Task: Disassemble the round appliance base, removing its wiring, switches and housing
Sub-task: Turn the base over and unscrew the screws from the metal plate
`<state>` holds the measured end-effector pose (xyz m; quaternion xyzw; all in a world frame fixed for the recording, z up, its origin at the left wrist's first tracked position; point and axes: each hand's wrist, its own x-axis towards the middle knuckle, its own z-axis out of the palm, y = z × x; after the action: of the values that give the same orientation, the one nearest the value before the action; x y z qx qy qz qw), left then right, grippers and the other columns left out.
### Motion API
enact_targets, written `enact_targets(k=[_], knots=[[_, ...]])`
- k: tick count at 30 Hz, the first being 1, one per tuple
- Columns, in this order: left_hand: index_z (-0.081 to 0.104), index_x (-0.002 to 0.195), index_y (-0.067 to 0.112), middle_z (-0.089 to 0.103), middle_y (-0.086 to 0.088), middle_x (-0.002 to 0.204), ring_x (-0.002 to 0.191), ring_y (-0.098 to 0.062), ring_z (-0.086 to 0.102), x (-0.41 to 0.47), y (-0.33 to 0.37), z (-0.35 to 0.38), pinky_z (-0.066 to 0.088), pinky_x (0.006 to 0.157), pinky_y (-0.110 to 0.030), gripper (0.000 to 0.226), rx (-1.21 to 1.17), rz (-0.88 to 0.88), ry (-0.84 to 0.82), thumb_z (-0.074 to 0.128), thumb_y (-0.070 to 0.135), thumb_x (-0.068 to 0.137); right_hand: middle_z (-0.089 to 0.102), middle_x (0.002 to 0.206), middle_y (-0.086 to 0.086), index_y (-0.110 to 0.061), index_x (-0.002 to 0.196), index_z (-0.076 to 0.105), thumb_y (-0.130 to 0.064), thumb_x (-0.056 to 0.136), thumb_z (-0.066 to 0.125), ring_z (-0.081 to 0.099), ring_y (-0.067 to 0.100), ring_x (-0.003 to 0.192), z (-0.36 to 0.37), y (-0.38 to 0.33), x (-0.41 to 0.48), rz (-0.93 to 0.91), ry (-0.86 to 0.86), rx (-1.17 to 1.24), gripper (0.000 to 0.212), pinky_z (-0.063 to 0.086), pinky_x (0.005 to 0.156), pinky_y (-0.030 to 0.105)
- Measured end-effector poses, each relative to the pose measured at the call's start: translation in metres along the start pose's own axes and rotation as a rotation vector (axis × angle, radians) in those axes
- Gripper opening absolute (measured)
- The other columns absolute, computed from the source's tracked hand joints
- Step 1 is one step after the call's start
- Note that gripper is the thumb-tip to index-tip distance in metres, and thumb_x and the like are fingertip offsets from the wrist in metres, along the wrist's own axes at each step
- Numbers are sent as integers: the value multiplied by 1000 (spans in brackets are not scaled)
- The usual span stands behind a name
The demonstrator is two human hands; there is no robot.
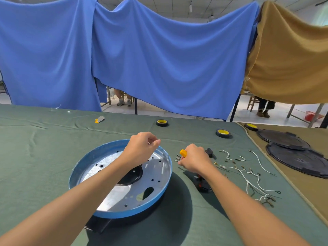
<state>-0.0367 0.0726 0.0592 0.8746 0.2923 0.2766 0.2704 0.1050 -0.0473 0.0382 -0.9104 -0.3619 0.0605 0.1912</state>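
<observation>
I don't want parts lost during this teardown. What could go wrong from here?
1. The left hand appears to pinch a small part, mostly hidden, above the blue base rim; dropped, it might bounce into the pan or cloth folds.
2. Loose screws lie right beside the right hand gripping the yellow-handled screwdriver; a sweep could scatter them.
3. The right forearm passes over the black switches; it may knock them.
</observation>
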Motion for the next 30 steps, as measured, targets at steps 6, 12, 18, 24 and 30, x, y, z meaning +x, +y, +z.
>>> enact_targets(k=[6,12,18,24,30], knots=[[66,115,13,68,-2,109,95,-13,61,-3,-7,-1,49,81,-24,30,39,-28,-31,57,34,97,58,89,6,-19,70,45,-25,89,63,59,29,83,21,-17,7,4,70,-13,27,42,64,34],[66,117,13,68,-1,109,98,-16,61,-5,-9,-4,51,88,-31,30,83,-34,-39,56,34,97,51,84,5,-22,64,33,-23,89,60,48,28,75,29,-12,9,37,53,-38,37,37,62,33],[62,100,23,64,2,101,91,-21,59,-13,-15,-10,47,72,-34,21,369,-75,-63,50,40,97,54,75,7,-17,62,41,-37,89,60,44,25,68,11,-9,8,7,-7,149,39,36,57,30],[64,98,15,66,-1,100,89,-21,59,-21,-24,-13,38,58,-29,35,495,-105,-93,47,46,97,65,55,1,-15,75,48,-55,85,59,22,13,44,-10,-27,-17,24,-397,474,42,21,41,23],[54,93,17,61,0,91,75,-16,54,-23,-31,-12,35,55,-29,37,490,-176,-58,44,52,97,40,35,-4,-11,71,41,-2,78,50,26,13,40,-15,-47,-29,-59,-303,306,14,21,40,22]])
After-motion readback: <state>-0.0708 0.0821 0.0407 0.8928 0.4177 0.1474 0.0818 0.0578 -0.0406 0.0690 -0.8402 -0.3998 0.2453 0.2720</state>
